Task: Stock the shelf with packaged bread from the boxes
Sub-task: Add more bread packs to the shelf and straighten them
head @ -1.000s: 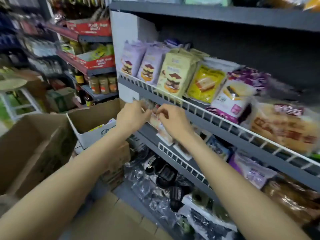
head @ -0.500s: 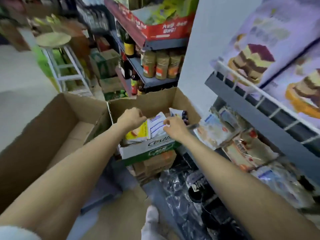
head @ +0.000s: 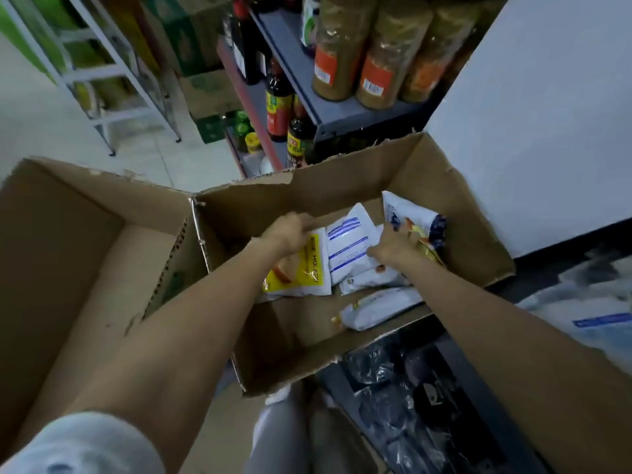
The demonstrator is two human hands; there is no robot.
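An open cardboard box (head: 455,213) in front of me holds several bread packets. My left hand (head: 290,230) is inside it and grips the top edge of a yellow packet (head: 301,271). My right hand (head: 393,246) lies over a white packet with blue stripes (head: 345,248), its fingers reaching a packet with a dark blue end (head: 420,220); whether they close on it is hidden by blur. Another white packet (head: 379,307) lies near the box's front wall.
A larger cardboard box (head: 75,241) stands open to the left. Behind are a grey shelf (head: 307,94) with spice jars and sauce bottles, and a white stool frame (head: 119,80). Dark wrapped goods (head: 410,388) lie low on the right beside a white panel (head: 547,114).
Both hands left the shelf's wire rail, swung down to the left and went into the box. The view dropped with them and now looks straight into the box.
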